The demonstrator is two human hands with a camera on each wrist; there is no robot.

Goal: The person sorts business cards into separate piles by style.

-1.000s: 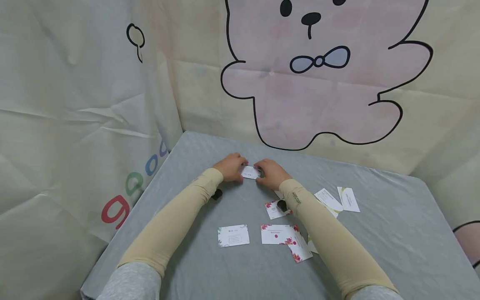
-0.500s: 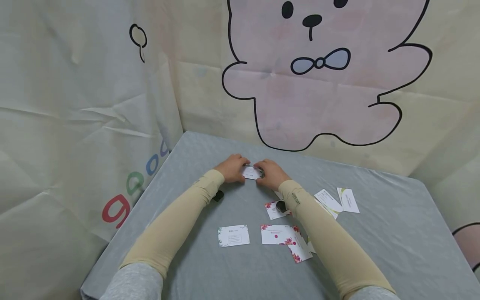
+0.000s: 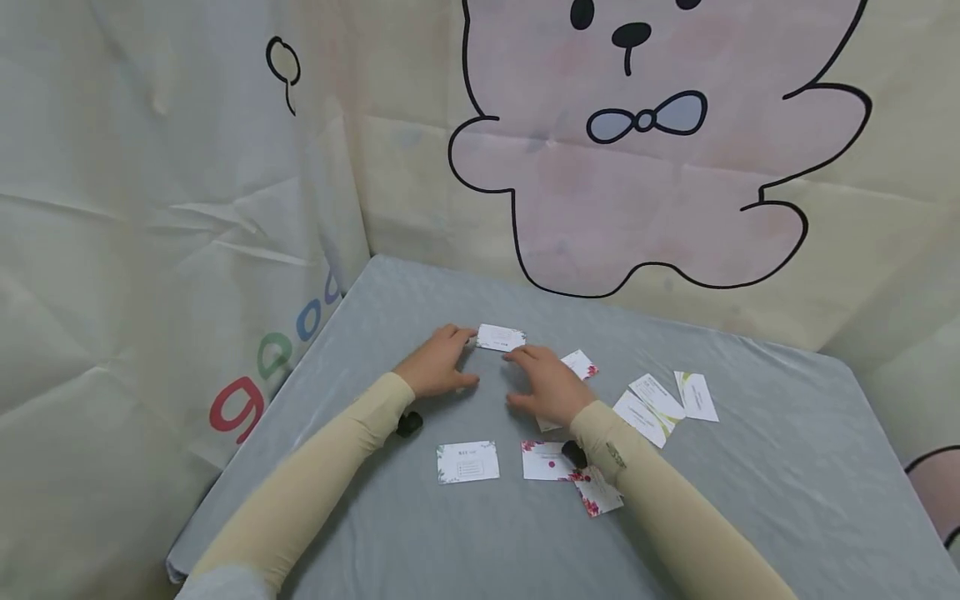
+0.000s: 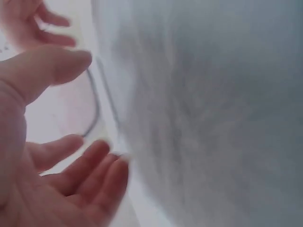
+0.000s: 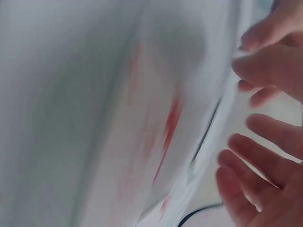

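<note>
I have the left grip [image 3: 437, 363] and right grip [image 3: 549, 385] spread, pinching nothing. Beyond them, one white card [image 3: 501, 337] lies flat on the counter [image 3: 457, 542]; I judge its placing done. The leafy card [image 3: 468, 463], flowered cards [image 3: 542, 461] and striped cards [image 3: 699, 398] lie apart, seemingly left to handle.

On the grey cloth [image 3: 450, 542] we have a white rectangular leaf-cornered card [image 3: 500, 337] behind a similar card [image 3: 468, 462], both left of white rectangular red-flowered cards [image 3: 541, 461]; white rectangular yellow-edged cards [image 3: 657, 397] lie farther right.
</note>
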